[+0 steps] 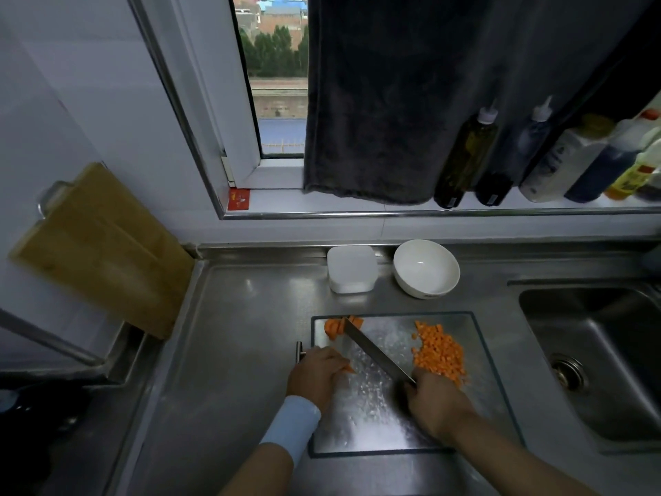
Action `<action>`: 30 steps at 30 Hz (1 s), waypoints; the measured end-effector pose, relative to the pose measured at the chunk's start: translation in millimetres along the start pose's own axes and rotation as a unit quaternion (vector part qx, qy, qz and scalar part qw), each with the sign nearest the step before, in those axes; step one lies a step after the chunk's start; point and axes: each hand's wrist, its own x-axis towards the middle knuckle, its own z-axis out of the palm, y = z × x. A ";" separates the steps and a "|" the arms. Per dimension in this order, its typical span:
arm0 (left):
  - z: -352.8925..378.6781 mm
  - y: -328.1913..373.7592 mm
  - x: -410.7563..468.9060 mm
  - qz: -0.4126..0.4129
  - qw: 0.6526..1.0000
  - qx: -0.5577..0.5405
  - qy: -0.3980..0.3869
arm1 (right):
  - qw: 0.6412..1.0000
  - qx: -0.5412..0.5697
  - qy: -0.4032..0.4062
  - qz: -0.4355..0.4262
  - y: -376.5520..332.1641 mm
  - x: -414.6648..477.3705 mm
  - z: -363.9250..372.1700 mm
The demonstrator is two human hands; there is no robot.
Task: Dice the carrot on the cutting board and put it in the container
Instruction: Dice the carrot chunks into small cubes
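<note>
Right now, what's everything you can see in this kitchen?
cutting board: one, grey, on counter
diced carrot: one pile, orange, board's right side
carrot chunks: few, orange, board's far-left corner
knife: one, silver, slanting across board
container: one, white, behind board
bowl: one, white, right of container
sink: one, steel, far right
bottles: several, mixed colours, windowsill
cloth: one, dark grey, over window
wooden boards: seemingly two, tan, leaning far left
left hand: one, board's left edge, holding carrot piece
right hand: one, gripping knife handle
</note>
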 end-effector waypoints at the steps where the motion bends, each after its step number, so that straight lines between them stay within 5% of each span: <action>1: 8.9 4.0 0.5 0.013 1.000 0.013 -0.024 | 1.000 -0.003 0.000 -0.001 0.0 -0.1 -0.2; 4: 24.2 9.6 -4.7 0.021 0.997 0.027 -0.071 | 1.000 -0.008 0.000 -0.004 0.9 -0.4 1.5; 10: 27.6 -8.0 -28.2 0.017 0.997 -0.046 -0.053 | 1.000 0.003 -0.006 -0.010 4.7 -0.6 4.8; 19: 49.2 12.6 -0.2 0.040 0.999 0.021 0.001 | 0.999 0.036 -0.024 0.001 5.5 1.6 2.4; 24: 55.6 24.4 6.0 -0.043 0.998 -0.002 -0.038 | 0.998 0.058 -0.029 0.005 8.7 -1.4 1.5; 30: 51.6 23.5 6.3 0.032 0.996 0.050 -0.061 | 0.999 0.026 -0.013 -0.013 5.8 -6.4 -0.4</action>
